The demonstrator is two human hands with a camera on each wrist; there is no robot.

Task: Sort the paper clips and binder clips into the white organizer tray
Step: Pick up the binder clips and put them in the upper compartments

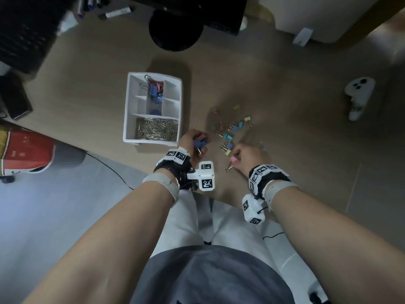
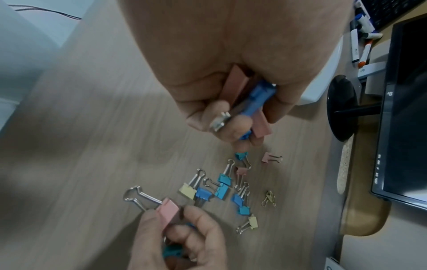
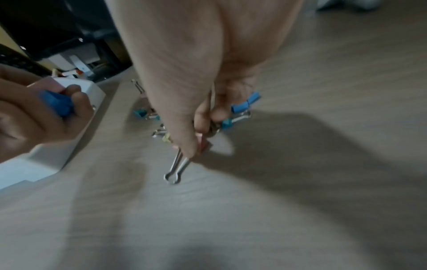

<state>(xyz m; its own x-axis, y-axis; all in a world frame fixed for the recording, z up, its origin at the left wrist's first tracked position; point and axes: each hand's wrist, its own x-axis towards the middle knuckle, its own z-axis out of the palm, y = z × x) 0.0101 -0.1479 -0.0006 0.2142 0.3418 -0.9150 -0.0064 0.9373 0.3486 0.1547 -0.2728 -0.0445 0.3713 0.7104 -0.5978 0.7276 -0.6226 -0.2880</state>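
Note:
The white organizer tray sits on the wooden desk, with silver paper clips in its front compartment and blue and red binder clips in its middle one. Just right of the tray's front corner, my left hand grips a bunch of blue and pink binder clips. My right hand pinches a pink binder clip by its body, wire handles pointing out, with teal clips tucked in its palm. Several small pastel binder clips lie loose between and beyond the hands.
A black monitor stand rises behind the tray, with markers and a dark keyboard at the far left. A white game controller lies at the right. The desk's front edge runs just under my wrists.

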